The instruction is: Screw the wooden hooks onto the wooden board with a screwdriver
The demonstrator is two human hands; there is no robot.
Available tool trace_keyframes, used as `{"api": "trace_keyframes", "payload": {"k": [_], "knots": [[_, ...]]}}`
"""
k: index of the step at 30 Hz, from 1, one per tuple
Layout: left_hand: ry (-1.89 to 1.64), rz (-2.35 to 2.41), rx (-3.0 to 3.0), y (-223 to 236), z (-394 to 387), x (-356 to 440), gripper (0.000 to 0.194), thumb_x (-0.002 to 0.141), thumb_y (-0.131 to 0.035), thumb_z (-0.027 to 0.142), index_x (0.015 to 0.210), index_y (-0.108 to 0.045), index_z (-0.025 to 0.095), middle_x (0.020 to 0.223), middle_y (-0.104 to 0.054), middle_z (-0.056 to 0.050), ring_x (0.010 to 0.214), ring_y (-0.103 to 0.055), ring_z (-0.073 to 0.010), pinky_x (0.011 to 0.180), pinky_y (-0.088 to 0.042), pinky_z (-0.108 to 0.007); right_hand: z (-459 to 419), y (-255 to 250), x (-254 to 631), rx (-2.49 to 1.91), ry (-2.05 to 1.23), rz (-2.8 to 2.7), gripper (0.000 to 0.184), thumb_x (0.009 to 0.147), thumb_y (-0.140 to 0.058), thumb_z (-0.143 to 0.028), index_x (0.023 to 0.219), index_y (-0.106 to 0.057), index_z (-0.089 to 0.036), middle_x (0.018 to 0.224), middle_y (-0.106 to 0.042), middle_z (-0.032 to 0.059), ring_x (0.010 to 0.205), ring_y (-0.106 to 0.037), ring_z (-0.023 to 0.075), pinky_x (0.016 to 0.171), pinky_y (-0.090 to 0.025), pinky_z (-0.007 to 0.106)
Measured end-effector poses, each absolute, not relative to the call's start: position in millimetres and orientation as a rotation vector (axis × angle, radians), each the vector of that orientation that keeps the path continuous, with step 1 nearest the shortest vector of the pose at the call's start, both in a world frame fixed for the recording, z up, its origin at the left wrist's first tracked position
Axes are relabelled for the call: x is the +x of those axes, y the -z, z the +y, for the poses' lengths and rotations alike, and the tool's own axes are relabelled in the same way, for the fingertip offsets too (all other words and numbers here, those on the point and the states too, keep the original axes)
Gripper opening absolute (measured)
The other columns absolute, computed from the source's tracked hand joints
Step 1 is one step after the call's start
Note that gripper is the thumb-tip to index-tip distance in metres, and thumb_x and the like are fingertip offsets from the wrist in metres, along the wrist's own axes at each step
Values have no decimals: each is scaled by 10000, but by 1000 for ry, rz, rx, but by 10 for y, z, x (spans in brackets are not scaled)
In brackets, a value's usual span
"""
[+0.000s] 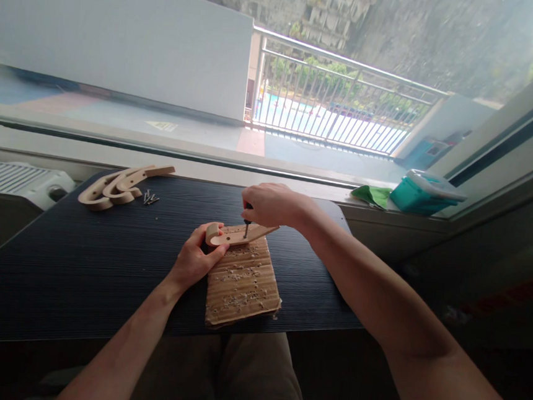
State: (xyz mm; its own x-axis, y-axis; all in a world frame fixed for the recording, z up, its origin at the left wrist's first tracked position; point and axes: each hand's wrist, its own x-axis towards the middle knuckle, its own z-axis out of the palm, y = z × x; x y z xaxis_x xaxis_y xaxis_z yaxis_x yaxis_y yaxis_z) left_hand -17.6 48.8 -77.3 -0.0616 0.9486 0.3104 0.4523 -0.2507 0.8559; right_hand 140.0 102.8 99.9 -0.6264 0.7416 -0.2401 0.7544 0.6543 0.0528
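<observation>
My right hand (268,204) is wrapped round the dark handle of a screwdriver (246,228), which points down. Its metal shaft meets the face of a pale curved wooden hook (236,238). At the hook's rounded left end, my left hand (201,252) grips it with the fingers behind and the thumb in front. A dark hole shows in the wood between the thumb and the shaft. Beneath the hook lies a worn cardboard pad (244,285), pitted with many small holes. The screwdriver's tip is too small to make out.
On the dark table (101,273), more curved wooden hooks (122,187) lie at the back left, with several screws (150,198) beside them. A teal box (426,192) and a green cloth (372,195) sit on the windowsill at right. A white radiator (20,181) stands left.
</observation>
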Motion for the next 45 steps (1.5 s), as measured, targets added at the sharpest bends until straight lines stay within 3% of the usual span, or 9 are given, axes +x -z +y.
{"api": "trace_keyframes", "payload": {"k": [4,7,12,20,36,41,45], "knots": [[-1282,1496,1713,773,486,-176,313,715,-608,397,946,-572,190,1124,-635,-81,1009,-595,-212,970,-432,-386,1027,-967,1404,1268,69,2606,332,836,-467,-323,935,-709,-119,905,-691,145,785,-587,209,624,-389,312],[-1284,1499,1707,781,486,-175,308,716,-608,397,938,-574,186,1122,-634,-84,1011,-594,-214,967,-433,-381,1002,-964,1419,1305,52,2621,350,844,-454,-328,1001,-696,-130,966,-687,153,825,-590,220,643,-396,324],[-1286,1518,1707,787,488,-174,303,716,-610,403,932,-574,194,1110,-639,-74,1014,-597,-214,972,-431,-381,969,-1040,1450,1233,28,2591,341,803,-506,-285,1086,-655,-165,1042,-681,115,892,-589,220,664,-385,316],[-1284,1509,1698,782,486,-173,300,717,-615,400,934,-571,199,1119,-632,-71,1004,-595,-207,966,-435,-369,949,-1023,1444,1170,35,2671,292,818,-474,-206,1045,-657,-185,997,-689,93,861,-588,198,642,-357,293],[-1304,1478,1696,800,494,-187,378,719,-625,391,1031,-577,183,1139,-635,-81,1044,-593,-217,986,-429,-372,1027,-964,1455,1322,-39,2604,356,847,-477,-364,1003,-689,-124,962,-690,156,824,-604,226,650,-388,324],[-1281,1496,1689,793,493,-188,381,717,-621,401,1026,-580,183,1142,-634,-79,1044,-589,-216,985,-428,-373,1001,-1039,1502,1198,-7,2676,282,783,-523,-258,1002,-691,-199,978,-694,79,844,-580,188,656,-358,293],[-1283,1491,1677,778,490,-178,354,711,-623,402,987,-580,185,1136,-635,-79,1040,-590,-218,986,-425,-374,947,-1030,1484,1162,39,2652,282,780,-493,-176,968,-702,-195,949,-697,79,806,-568,174,641,-338,288]]}}
